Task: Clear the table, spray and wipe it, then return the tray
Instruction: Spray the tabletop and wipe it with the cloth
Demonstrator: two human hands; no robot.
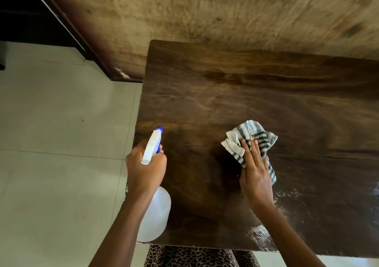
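One sprayer (158, 213), left hand (145, 169); cloth (252, 133) under right hand (256, 174).

The person wears a garment (196, 256) in leopard print: small dark brown and black blotches packed close on a tan ground. It shows just below the near edge of the table (225, 94), under that edge's left half, as a narrow strip cut off by the frame. What kind of garment it is cannot be told. The left forearm (123, 225), by the table's near left corner, and the right forearm (287, 229), over its near edge, are bare as far as they show. Fine hairs catch the light along the right forearm. The left hand (145, 168) and right hand (255, 174) are bare too; the right hand's nails look short
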